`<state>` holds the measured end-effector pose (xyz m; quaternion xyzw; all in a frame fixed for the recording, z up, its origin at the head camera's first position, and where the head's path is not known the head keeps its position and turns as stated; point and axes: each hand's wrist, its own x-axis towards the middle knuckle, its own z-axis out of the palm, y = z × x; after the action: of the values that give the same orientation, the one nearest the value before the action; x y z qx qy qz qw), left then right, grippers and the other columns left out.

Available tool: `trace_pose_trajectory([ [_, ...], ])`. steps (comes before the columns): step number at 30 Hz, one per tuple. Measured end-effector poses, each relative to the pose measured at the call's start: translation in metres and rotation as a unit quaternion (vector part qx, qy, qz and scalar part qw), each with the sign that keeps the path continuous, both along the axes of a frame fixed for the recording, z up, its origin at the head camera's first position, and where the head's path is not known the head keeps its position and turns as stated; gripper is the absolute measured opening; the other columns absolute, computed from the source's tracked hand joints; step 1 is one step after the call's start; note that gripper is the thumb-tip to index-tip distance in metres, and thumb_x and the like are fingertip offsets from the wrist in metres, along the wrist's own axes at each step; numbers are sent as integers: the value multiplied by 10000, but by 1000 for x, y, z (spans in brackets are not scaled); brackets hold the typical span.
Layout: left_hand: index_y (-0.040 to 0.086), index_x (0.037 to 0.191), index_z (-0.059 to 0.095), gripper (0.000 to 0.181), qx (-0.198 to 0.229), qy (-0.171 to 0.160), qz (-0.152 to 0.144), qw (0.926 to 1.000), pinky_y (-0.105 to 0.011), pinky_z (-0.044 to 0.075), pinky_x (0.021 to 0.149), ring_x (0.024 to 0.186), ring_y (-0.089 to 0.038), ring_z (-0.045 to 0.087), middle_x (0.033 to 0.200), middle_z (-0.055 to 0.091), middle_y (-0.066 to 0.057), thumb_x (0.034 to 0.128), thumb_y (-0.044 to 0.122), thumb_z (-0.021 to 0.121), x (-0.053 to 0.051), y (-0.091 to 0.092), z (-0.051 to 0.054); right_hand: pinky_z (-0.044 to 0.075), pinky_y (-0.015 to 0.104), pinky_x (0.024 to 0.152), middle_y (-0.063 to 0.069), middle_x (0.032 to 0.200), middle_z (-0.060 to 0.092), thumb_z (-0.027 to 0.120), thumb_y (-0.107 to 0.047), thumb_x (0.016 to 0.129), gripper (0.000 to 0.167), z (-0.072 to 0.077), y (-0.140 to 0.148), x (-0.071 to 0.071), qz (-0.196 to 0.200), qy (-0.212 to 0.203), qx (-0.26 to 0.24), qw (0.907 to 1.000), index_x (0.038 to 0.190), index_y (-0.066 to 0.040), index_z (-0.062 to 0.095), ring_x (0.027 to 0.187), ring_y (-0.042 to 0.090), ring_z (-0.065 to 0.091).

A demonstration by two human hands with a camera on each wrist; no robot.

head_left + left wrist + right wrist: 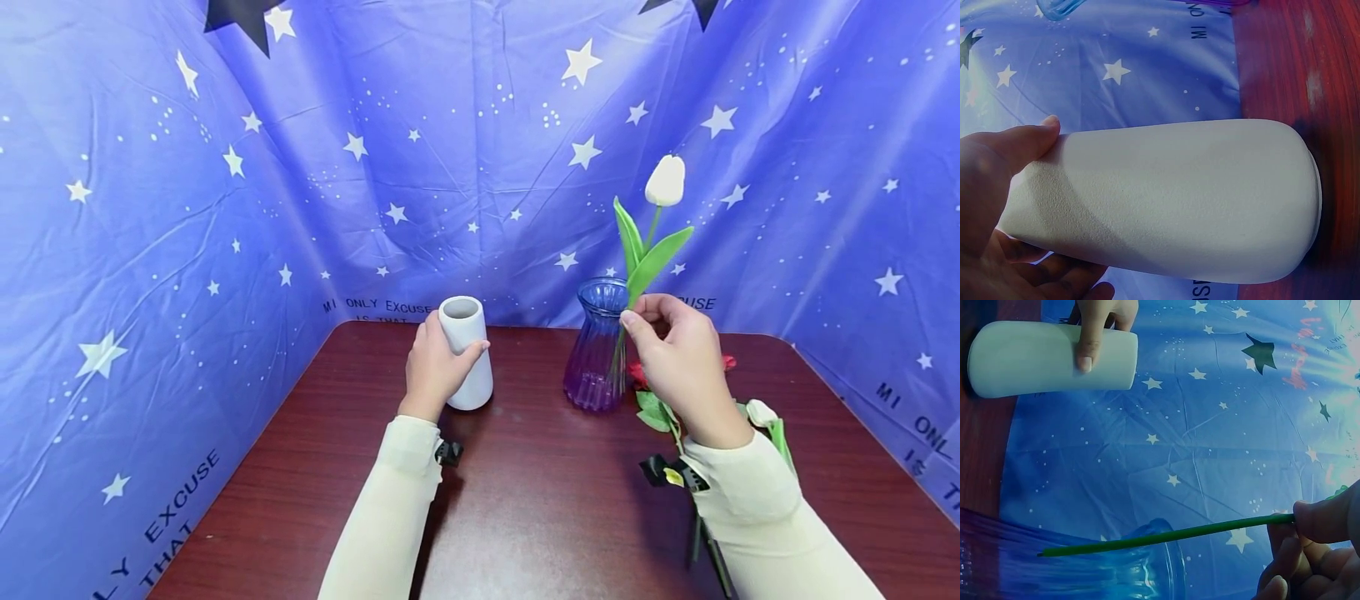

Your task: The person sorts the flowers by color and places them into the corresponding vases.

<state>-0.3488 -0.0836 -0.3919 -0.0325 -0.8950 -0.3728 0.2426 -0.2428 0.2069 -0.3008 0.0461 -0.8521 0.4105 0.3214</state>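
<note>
My left hand (438, 362) grips a white vase (474, 379), its thumb on the near side close to the rim. The vase stands upright on the table; the left wrist view shows its side (1172, 200) large. A white tulip (665, 181) with two green leaves is pinched by its stem between thumb and fingers of my right hand (678, 358). In the right wrist view the green stem (1166, 535) crosses in front of the blue-purple glass vase (588, 371), its lower end hanging free. That glass vase stands beside the right hand.
Beneath and beside my right forearm lie more flowers: a red one (639, 374) with green leaves, mostly hidden, and another white tulip (761, 413). Dark stems run toward the near edge of the brown table (517, 517). Blue star-patterned cloth (465, 150) hangs behind and at both sides.
</note>
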Motion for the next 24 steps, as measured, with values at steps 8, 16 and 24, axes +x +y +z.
trace_pose_trajectory([
  [8,94,1443,464,879,-104,16,-146,9998,-527,558,842,1027,-357,654,1219,606,-132,801,589,802,1,1,3,411,187,640,84,839,635,668,-224,1001,184,1,-8,-3,-79,128,26,9999,993,-43,701,705,130,531],
  [16,94,1448,464,870,-92,78,141,9998,-536,551,849,1038,-363,655,1234,609,-135,800,552,821,6,-14,1,412,226,662,81,849,655,664,-215,1004,162,5,-30,-16,305,94,69,9995,991,-56,692,735,198,547],
  [24,92,1431,475,851,-89,134,-95,9998,-540,548,837,1031,-367,655,1225,613,-140,802,552,818,3,-2,-1,410,247,648,68,811,628,652,-231,1016,160,10,-30,-16,270,177,88,9994,993,-76,685,696,202,537],
])
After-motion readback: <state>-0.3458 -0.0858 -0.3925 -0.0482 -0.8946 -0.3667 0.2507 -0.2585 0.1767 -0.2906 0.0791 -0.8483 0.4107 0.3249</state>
